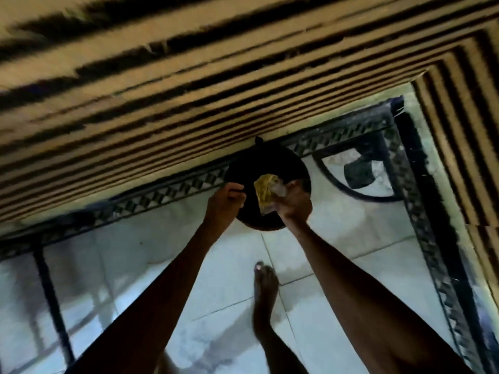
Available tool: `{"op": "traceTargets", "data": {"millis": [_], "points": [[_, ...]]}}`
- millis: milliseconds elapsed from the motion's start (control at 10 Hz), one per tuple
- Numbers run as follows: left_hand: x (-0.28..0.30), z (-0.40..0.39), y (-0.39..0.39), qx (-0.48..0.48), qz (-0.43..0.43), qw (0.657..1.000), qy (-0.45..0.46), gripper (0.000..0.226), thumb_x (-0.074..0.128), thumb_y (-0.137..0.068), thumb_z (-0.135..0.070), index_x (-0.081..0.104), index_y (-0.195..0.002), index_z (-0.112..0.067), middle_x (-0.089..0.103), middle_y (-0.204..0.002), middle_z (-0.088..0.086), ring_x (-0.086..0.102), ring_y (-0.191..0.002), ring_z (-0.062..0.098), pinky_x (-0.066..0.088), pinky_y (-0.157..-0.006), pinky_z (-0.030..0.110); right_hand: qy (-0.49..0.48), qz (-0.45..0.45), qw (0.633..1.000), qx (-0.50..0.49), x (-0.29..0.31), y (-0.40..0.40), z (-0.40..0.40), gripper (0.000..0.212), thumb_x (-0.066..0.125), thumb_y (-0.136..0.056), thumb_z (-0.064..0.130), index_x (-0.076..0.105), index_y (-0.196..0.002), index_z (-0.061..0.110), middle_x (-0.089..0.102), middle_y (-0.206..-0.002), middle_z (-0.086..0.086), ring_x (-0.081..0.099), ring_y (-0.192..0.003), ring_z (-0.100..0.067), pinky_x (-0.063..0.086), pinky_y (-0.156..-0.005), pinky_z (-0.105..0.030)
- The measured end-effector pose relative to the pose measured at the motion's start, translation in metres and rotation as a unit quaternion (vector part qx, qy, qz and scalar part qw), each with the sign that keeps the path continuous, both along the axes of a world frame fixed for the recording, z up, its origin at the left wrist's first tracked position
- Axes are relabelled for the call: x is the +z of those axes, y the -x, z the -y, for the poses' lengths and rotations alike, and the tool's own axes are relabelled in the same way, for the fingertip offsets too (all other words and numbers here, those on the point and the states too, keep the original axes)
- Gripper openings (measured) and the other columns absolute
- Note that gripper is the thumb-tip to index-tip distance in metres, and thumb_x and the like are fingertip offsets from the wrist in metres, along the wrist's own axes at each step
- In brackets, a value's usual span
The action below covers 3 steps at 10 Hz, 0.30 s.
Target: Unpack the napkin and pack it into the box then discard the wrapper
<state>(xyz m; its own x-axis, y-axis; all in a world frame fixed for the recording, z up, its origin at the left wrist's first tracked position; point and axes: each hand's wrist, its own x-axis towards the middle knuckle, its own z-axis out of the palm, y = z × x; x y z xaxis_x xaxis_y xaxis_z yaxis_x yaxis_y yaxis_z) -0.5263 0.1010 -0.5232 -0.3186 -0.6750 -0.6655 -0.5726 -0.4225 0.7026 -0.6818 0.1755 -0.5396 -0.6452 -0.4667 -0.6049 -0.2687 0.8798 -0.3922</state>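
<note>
Wrapper [266, 193] in right grip [293, 203], over bin [270, 163]

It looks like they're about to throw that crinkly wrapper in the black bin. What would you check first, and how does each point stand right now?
1. Wrapper in hand: ok, the right hand grips it.
2. Wrapper over the bin: ok, it hangs above the dark opening.
3. Bin held open: cannot tell; the left hand pinches something at the rim, too dark to make out.
4. Wrapper empty of napkins: cannot tell, it is crumpled and blurred.
5. Footing: ok, a bare foot stands on the tiled floor, apart from the bin.
</note>
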Motion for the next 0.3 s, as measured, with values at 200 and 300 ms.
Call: {"op": "traceTargets", "data": {"millis": [200, 300], "points": [[-0.06, 0.01, 0.002, 0.007, -0.001, 1.0, 0.003, 0.014, 0.061, -0.077, -0.025, 0.06, -0.09, -0.029, 0.067, -0.087, 0.01, 0.065, -0.07, 0.021, 0.043, -0.057, 0.023, 0.008, 0.17, 0.985, -0.036, -0.077, 0.011, 0.023, 0.055, 0.057, -0.09, 0.034, 0.041, -0.139, 0.013, 0.051, -0.138, -0.018, 0.056, -0.118, -0.041, 0.055, -0.088, -0.048], [-0.054, 0.004, 0.0, 0.034, -0.01, 0.999, 0.005, 0.013, 0.06, -0.086, -0.011, 0.061, -0.098, -0.015, 0.067, -0.086, 0.006, 0.065, -0.055, 0.003, 0.046, -0.049, 0.013, -0.006, 0.211, 0.976, -0.057, -0.06, 0.019, 0.018, 0.057, 0.051, -0.093, 0.037, 0.032, -0.146, 0.024, 0.049, -0.132, -0.011, 0.055, -0.116, -0.045, 0.059, -0.074, -0.047]]}}
